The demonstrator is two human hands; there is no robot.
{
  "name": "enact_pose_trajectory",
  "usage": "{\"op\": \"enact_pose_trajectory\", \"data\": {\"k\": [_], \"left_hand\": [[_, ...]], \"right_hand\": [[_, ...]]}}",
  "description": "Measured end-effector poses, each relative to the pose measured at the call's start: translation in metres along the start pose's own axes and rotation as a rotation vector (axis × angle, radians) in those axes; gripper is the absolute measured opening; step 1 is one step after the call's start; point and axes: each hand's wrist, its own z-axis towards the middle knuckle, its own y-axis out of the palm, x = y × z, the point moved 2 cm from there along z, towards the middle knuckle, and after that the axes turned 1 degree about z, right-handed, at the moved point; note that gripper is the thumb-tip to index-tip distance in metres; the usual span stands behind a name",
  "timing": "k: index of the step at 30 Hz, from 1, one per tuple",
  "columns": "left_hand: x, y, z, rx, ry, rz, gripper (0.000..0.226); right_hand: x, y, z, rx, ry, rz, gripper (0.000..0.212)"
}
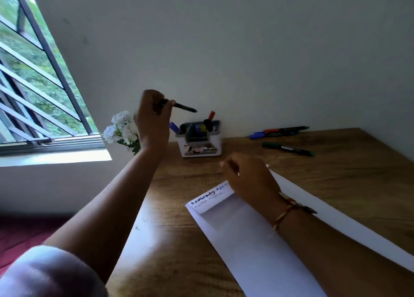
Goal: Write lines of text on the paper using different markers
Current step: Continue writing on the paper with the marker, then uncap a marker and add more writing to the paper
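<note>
A white sheet of paper (235,234) lies on the wooden desk (336,184), with a few handwritten lines in black and blue near its top left corner. My left hand (152,119) is raised above the desk's back left corner and grips a black marker (186,108) that points right, over the holder. My right hand (248,175) rests on the top of the paper, fingers curled; whether it holds anything is hidden.
A white and grey marker holder (199,139) with red, blue and dark markers stands against the wall. A blue marker (259,135), a red-and-black marker (284,129) and a green marker (289,149) lie at the back right. White flowers (122,128) stand by the window (33,72).
</note>
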Motion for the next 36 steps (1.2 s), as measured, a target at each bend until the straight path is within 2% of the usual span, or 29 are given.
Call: {"op": "enact_pose_trajectory", "data": {"k": [5,13,19,22,24,25,27,30,33,36], "left_hand": [[-0.016,0.018,0.017,-0.159,0.029,0.214,0.02],[-0.036,0.035,0.018,-0.34,-0.081,0.439,0.008],[-0.042,0.036,0.013,-0.462,-0.082,0.586,0.019],[-0.028,0.031,0.003,-0.391,-0.011,0.58,0.022],[-0.008,0.031,-0.012,-0.339,0.051,0.468,0.018],[0.001,0.032,-0.023,-0.374,0.044,0.386,0.015],[0.009,0.036,-0.053,-0.564,-0.038,0.257,0.012],[0.002,0.035,-0.102,-0.904,-0.165,0.204,0.018],[-0.007,0.032,-0.121,-1.177,-0.148,0.174,0.025],[-0.01,0.033,-0.12,-1.31,-0.1,0.178,0.031]], "right_hand": [[0.008,-0.004,0.004,-0.005,0.094,-0.078,0.018],[0.012,-0.001,0.008,-0.042,0.168,-0.121,0.016],[0.012,0.0,0.008,-0.09,0.175,-0.141,0.02],[0.012,0.0,0.007,-0.098,0.168,-0.131,0.02],[0.012,0.0,0.008,-0.098,0.182,-0.134,0.019],[0.012,0.0,0.008,-0.095,0.19,-0.136,0.018],[0.012,-0.002,0.009,-0.08,0.194,-0.138,0.016],[0.013,-0.006,0.008,-0.037,0.165,-0.131,0.015],[0.016,-0.009,0.006,-0.002,0.156,-0.112,0.018],[0.017,-0.01,0.006,0.006,0.164,-0.101,0.019]]}}
